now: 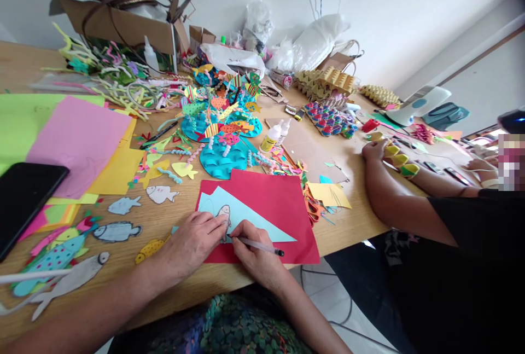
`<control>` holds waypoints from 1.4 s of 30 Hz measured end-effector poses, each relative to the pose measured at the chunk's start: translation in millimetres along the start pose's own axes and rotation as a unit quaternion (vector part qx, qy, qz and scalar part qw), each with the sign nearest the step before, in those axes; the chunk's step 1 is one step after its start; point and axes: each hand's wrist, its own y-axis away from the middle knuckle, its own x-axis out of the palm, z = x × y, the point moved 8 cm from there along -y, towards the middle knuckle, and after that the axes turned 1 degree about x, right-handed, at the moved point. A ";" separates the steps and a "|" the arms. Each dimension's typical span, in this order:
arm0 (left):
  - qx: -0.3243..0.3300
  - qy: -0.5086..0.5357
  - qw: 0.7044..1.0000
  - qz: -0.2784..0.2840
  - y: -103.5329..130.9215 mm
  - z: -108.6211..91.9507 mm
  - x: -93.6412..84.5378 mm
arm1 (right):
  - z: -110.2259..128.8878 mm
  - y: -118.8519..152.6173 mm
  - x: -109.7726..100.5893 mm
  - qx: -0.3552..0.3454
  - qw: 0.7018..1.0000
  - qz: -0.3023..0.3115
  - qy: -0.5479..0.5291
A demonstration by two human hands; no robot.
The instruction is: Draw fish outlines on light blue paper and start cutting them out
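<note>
At the tabletop's near edge (213, 282) lies a red sheet (270, 190), bearing a pale blue sheet (241, 212); on that, a small grey paper fish (224, 213) lies beneath the left hand (203, 238), whose fingers are laid out close together, tips pressing down; the right hand (255, 250) pinches a pen (264, 247) between thumb and fingers, its point at the paper just beside the left fingertips. Toward the tabletop's left edge are more cut fish — a striped blue fish (117, 232) among them — and a black phone (24, 201); beyond the red sheet stands a blue base (223, 162); farther right, a co-worker's hand (374, 151) touches a painted egg-carton piece (396, 156).
</note>
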 end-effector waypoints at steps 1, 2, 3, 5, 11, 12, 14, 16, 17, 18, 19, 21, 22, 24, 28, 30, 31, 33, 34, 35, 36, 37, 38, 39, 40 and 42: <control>0.000 -0.001 1.000 0.002 0.0 0.1 -0.1 | 0.1 0.7 0.3 0.001 1.000 0.000 -0.001; 0.000 -0.003 1.000 0.004 0.3 0.3 0.2 | 0.1 1.3 0.6 0.002 1.000 0.000 0.000; -0.001 -0.003 1.000 0.005 0.7 0.6 0.7 | -0.1 1.7 0.8 0.002 1.000 -0.001 0.001; 0.000 -0.003 1.000 0.004 1.8 1.2 2.5 | -0.1 2.2 1.1 -0.001 1.000 -0.002 0.003; -0.003 0.006 1.000 0.003 4.3 3.6 8.2 | 2.0 2.7 1.1 -0.010 1.000 -0.003 0.007; -0.005 0.006 1.000 0.003 4.4 4.0 8.5 | 2.0 2.9 1.2 -0.007 1.000 -0.001 0.007; -0.006 0.007 1.000 0.001 4.4 4.3 8.5 | 2.1 3.7 1.2 -0.003 1.000 0.001 0.003; -0.009 0.008 1.000 -0.001 4.3 4.6 8.0 | 2.8 4.5 0.9 -0.004 1.000 0.001 0.000; -0.010 0.008 1.000 -0.002 4.2 4.6 7.7 | 3.0 4.9 0.8 -0.004 1.000 0.002 -0.001; -0.011 0.009 1.000 -0.002 4.0 4.5 7.4 | 3.1 5.2 0.8 -0.004 1.000 0.002 -0.001; -0.011 0.008 1.000 -0.002 3.8 4.3 7.0 | 3.1 5.5 0.8 -0.002 1.000 0.004 -0.001; -0.012 0.008 1.000 -0.002 3.2 3.8 6.2 | 2.9 5.8 1.0 0.001 1.000 0.008 0.001; -0.011 0.007 1.000 -0.002 2.9 3.5 5.8 | 2.7 5.9 1.1 0.003 1.000 0.011 0.002; -0.012 0.008 1.000 -0.003 2.4 3.2 4.8 | 2.2 6.0 1.6 0.005 1.000 0.019 0.004; -0.009 0.006 1.000 -0.010 1.8 2.6 3.0 | 0.7 6.1 1.9 0.006 1.000 0.027 0.005; -0.007 0.001 1.000 -0.010 1.7 2.4 2.9 | 0.5 6.3 1.7 0.004 1.000 0.029 0.007; -0.007 -0.001 1.000 -0.009 1.6 2.4 3.0 | 0.6 6.4 1.8 0.003 0.999 0.031 0.007; -0.007 -0.001 1.000 -0.009 1.6 2.6 2.9 | 1.2 6.7 1.9 0.001 0.999 0.034 0.005; -0.008 0.000 1.000 -0.009 1.6 2.8 2.9 | 1.6 6.8 1.8 0.000 0.999 0.035 0.004; -0.008 0.002 1.000 -0.011 1.6 3.0 2.5 | 1.9 6.9 1.7 0.000 0.999 0.036 0.002; -0.008 0.004 1.000 -0.015 1.6 3.0 2.1 | 2.1 7.0 1.3 0.000 0.999 0.036 -0.002; -0.008 0.006 1.000 -0.019 1.7 3.0 1.6 | 2.0 7.0 0.7 0.000 0.999 0.034 -0.008; -0.007 0.008 1.000 -0.024 1.7 3.0 1.1 | 1.6 6.9 -0.2 0.001 0.999 0.032 -0.016; -0.006 0.008 1.000 -0.028 1.8 2.9 0.9 | 0.7 7.0 -1.1 0.004 0.999 0.028 -0.029; -0.004 0.007 0.999 -0.033 1.9 2.8 0.7 | -0.7 7.0 -2.2 0.010 0.999 0.024 -0.045; -0.001 0.002 0.999 -0.041 2.0 2.7 0.6 | -3.9 7.2 -4.3 0.019 0.996 0.012 -0.081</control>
